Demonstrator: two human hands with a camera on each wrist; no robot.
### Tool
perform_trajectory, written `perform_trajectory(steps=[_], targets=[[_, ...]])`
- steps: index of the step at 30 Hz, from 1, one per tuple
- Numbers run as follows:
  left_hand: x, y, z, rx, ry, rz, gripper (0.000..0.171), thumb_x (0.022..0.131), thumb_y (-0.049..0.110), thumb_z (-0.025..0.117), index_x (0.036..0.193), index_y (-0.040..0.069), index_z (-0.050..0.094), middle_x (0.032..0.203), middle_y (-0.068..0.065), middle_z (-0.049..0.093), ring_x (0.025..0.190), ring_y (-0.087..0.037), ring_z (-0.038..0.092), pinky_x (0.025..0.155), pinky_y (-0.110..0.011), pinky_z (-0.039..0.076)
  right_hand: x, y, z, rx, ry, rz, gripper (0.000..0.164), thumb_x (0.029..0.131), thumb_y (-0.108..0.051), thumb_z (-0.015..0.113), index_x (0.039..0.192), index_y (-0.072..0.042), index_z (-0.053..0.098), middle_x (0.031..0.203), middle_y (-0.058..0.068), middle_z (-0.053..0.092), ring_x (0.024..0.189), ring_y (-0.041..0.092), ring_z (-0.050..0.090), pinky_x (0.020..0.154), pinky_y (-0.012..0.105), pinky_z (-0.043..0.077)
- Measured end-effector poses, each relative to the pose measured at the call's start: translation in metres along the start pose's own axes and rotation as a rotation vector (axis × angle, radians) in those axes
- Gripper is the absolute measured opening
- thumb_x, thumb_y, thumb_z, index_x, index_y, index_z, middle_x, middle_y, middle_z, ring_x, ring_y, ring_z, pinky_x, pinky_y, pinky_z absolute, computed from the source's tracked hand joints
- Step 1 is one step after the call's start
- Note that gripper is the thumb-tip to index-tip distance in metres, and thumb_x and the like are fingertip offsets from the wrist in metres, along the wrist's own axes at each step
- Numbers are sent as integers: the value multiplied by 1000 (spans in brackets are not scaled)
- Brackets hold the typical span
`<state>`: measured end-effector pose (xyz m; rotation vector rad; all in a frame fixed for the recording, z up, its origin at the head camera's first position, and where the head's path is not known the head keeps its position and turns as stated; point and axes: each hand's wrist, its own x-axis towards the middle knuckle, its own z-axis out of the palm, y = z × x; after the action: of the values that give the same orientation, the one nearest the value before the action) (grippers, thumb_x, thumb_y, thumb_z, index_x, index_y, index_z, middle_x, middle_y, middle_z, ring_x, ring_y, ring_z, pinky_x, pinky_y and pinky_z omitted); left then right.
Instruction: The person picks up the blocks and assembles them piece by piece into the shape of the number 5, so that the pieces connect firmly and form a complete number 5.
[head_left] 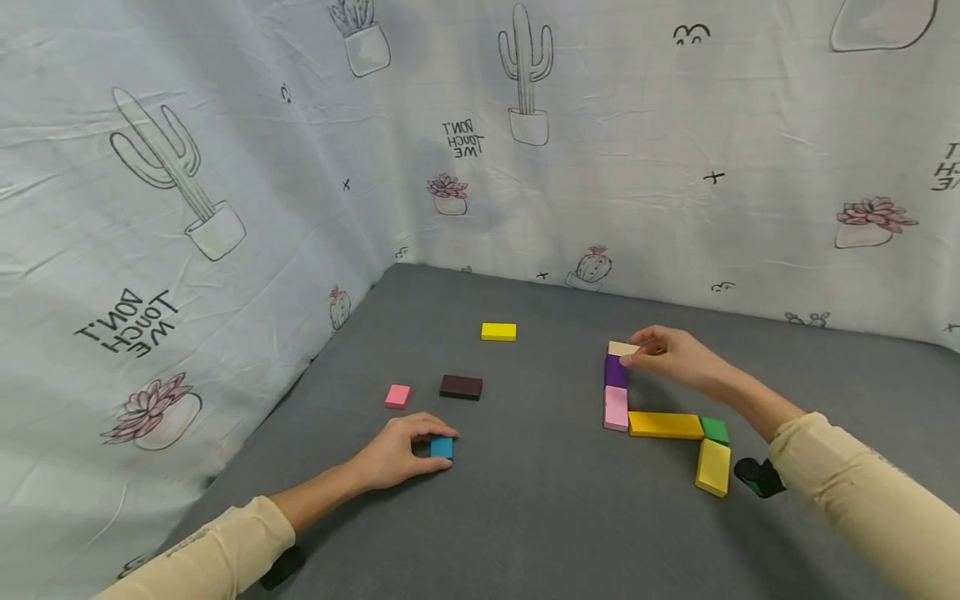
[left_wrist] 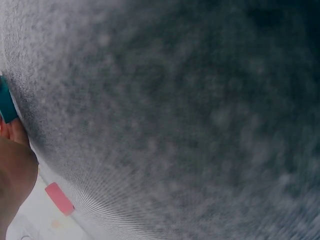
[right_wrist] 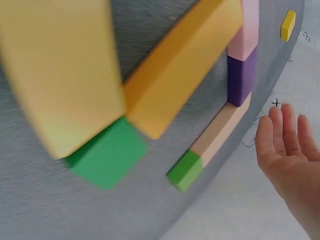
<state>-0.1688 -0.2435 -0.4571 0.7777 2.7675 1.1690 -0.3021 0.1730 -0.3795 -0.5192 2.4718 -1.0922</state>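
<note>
My left hand (head_left: 393, 454) pinches a small blue block (head_left: 442, 447) between thumb and fingers, low at the grey table. In the left wrist view the blue block (left_wrist: 7, 102) shows at the left edge by the fingertips. My right hand (head_left: 678, 358) hovers by the far end of a bent line of blocks, fingers loosely extended and holding nothing. The line runs from a beige block (head_left: 621, 348) through a purple block (head_left: 616, 372), a pink block (head_left: 616, 408), a long orange block (head_left: 665, 425) and a green block (head_left: 715, 430) to a yellow block (head_left: 713, 468). A light green block (right_wrist: 185, 170) touches the beige one, hidden behind the hand in the head view.
Loose on the table lie a coral-pink block (head_left: 397, 397), a dark brown block (head_left: 461, 387) and a bright yellow block (head_left: 498, 332). A white cloth (head_left: 465, 225) printed with cacti hangs behind and to the left of the table (head_left: 525, 517).
</note>
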Motion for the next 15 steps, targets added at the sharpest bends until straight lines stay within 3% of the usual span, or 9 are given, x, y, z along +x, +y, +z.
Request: perform_trajectory(steps=[9, 15], targets=[[-4, -5, 5, -77, 41, -3, 37, 82, 24, 77, 115, 11, 68, 110, 2, 63, 101, -14, 58, 86, -28, 48, 40, -15, 10, -36, 3, -55, 59, 92, -33, 65, 132, 5, 44, 117, 21, 56, 100, 30, 53, 85, 42, 47], [-6, -10, 12, -31, 109, 82, 34, 83, 22, 76, 114, 10, 69, 110, 1, 63, 100, -15, 59, 85, -28, 48, 63, -23, 20, -15, 18, -72, 54, 92, -24, 66, 132, 4, 45, 113, 19, 56, 102, 31, 50, 88, 42, 43]])
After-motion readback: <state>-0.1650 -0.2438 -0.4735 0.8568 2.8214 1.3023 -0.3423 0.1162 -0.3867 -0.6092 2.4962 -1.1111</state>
